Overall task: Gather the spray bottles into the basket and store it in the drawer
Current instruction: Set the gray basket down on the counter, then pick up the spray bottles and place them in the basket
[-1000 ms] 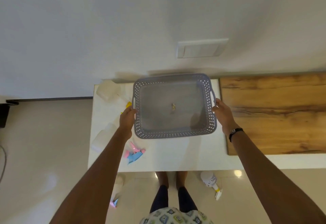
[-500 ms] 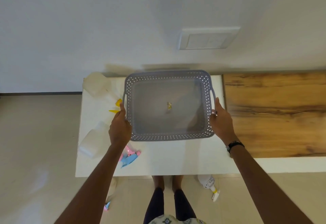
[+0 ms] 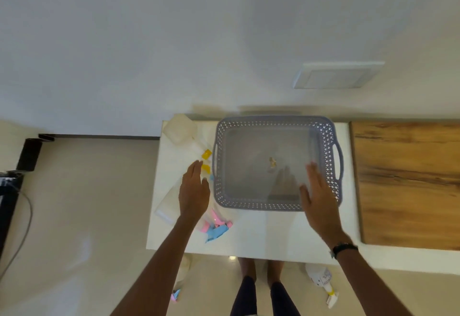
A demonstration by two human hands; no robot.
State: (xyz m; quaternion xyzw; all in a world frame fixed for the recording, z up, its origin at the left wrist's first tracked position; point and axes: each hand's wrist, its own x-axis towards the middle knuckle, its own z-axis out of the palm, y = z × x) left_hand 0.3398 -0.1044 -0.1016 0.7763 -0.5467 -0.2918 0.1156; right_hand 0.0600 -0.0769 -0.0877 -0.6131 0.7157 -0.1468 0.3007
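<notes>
Floor bottle, far left: a spray bottle with a pink and blue trigger [image 3: 177,293] lies on the floor under the bench's left edge.
Bench bottles: a yellow-trigger bottle [image 3: 181,133] and a pink and blue trigger bottle [image 3: 169,203] lie on the white bench [image 3: 261,236], just left of the basket.
Your left hand [image 3: 194,192]: open, fingers straight, holding nothing, hovering over the lower bottle.
Handling: the bottles look light, smooth plastic, likely slippery; take each round the body or neck, not the trigger.
Basket [image 3: 276,164]: sits on the bench, empty but for a small scrap; stiff, light, best lifted by its side handles.
Your right hand [image 3: 319,198]: open, over the basket's near right corner, gripping nothing.
Change: half a second ago both hands held the basket's handles; now you have let go.
Floor bottle, right: a yellow-nozzle bottle [image 3: 321,278] lies by your feet.
</notes>
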